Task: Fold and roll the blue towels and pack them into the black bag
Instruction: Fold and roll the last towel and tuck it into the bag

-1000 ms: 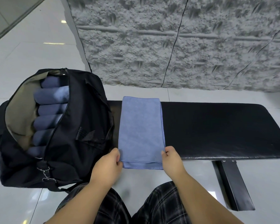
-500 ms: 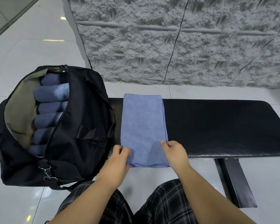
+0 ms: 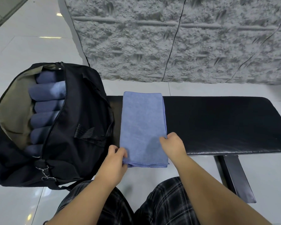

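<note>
A folded blue towel (image 3: 142, 125) lies lengthwise across the black worktop (image 3: 217, 124), just beside the open black bag (image 3: 81, 127) that holds rolled towels (image 3: 45, 109). The left hand (image 3: 115, 161) has its grip pinching the towel's near left corner, which overhangs the worktop's front edge. The right hand (image 3: 173, 144) grasps the towel's right edge a little farther up.

Folded blue towel (image 3: 142, 125) flat beside open, towel-filled black bag (image 3: 81, 127)

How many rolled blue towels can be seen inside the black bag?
6, stacked in one column inside the open black bag: top roll, second, third, fourth, fifth, lowest. More may be hidden behind the bag's side.
</note>
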The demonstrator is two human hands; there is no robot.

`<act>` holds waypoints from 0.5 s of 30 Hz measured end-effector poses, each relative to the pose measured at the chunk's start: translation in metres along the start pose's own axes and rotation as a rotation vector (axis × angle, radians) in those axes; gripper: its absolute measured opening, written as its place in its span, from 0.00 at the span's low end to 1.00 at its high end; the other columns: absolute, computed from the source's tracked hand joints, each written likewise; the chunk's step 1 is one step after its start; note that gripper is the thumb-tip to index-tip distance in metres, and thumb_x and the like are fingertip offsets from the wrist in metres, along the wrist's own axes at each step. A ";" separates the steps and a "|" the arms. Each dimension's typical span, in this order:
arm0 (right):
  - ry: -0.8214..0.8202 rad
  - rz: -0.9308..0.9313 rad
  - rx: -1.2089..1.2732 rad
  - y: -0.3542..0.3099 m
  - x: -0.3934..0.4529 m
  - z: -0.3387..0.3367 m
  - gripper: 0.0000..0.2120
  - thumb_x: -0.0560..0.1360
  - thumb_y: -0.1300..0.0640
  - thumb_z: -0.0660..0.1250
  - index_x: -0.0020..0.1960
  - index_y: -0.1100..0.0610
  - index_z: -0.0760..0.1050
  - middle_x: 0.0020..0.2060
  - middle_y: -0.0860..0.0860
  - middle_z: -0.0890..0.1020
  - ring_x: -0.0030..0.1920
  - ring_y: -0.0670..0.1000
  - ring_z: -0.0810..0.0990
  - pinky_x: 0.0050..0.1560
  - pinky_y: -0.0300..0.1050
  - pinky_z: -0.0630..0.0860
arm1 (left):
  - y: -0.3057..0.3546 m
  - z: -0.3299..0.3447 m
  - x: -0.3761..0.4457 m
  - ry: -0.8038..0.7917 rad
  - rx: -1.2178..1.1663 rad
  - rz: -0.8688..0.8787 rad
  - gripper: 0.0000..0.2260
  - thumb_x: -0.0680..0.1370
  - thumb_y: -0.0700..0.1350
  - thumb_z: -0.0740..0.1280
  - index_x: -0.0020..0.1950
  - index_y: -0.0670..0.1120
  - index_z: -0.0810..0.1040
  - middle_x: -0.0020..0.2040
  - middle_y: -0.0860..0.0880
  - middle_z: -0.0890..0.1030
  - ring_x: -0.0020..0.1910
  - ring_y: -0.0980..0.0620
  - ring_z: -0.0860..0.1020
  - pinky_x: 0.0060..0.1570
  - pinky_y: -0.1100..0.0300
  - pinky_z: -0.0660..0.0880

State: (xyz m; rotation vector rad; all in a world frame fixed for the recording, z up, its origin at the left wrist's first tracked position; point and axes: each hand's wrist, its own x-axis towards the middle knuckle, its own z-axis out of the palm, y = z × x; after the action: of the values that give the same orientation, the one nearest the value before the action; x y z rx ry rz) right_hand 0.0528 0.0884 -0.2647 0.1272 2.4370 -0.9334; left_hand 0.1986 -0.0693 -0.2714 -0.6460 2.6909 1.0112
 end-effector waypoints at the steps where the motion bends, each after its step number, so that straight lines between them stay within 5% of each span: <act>1: 0.016 -0.024 0.008 -0.003 0.001 0.000 0.07 0.75 0.58 0.59 0.41 0.58 0.62 0.32 0.51 0.67 0.29 0.49 0.64 0.28 0.41 0.62 | -0.001 0.000 0.000 -0.009 -0.008 0.001 0.08 0.74 0.38 0.64 0.47 0.49 0.68 0.50 0.53 0.63 0.33 0.54 0.67 0.36 0.60 0.71; 3: 0.052 -0.116 -0.005 -0.006 0.004 -0.002 0.04 0.76 0.60 0.58 0.50 0.57 0.64 0.37 0.53 0.71 0.31 0.50 0.67 0.28 0.42 0.64 | -0.002 -0.001 0.000 -0.011 -0.033 0.000 0.09 0.75 0.39 0.65 0.49 0.51 0.68 0.49 0.53 0.64 0.32 0.55 0.68 0.36 0.61 0.72; 6: -0.018 -0.266 -0.132 -0.006 0.011 -0.005 0.19 0.78 0.66 0.54 0.65 0.51 0.67 0.49 0.52 0.69 0.34 0.50 0.69 0.29 0.38 0.66 | -0.005 -0.001 0.001 -0.021 -0.064 0.011 0.09 0.75 0.42 0.66 0.49 0.53 0.67 0.44 0.53 0.68 0.32 0.56 0.68 0.33 0.65 0.67; 10: -0.034 -0.272 -0.163 -0.002 0.019 -0.006 0.22 0.79 0.68 0.52 0.69 0.54 0.68 0.55 0.51 0.68 0.39 0.48 0.71 0.34 0.32 0.70 | -0.009 0.000 0.001 -0.071 -0.079 0.018 0.08 0.75 0.40 0.64 0.50 0.50 0.67 0.33 0.53 0.68 0.31 0.56 0.66 0.32 0.63 0.65; 15: 0.068 -0.312 -0.296 0.006 0.005 -0.006 0.23 0.76 0.67 0.57 0.69 0.52 0.68 0.55 0.49 0.65 0.51 0.47 0.65 0.48 0.41 0.72 | -0.009 0.003 0.002 -0.089 0.175 0.102 0.18 0.72 0.32 0.60 0.57 0.50 0.64 0.49 0.53 0.67 0.46 0.53 0.67 0.40 0.65 0.62</act>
State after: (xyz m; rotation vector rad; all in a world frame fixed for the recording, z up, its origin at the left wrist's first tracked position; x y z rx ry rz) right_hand 0.0474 0.0966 -0.2668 -0.3407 2.6750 -0.6883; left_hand 0.2009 -0.0741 -0.2791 -0.4249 2.7169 0.7949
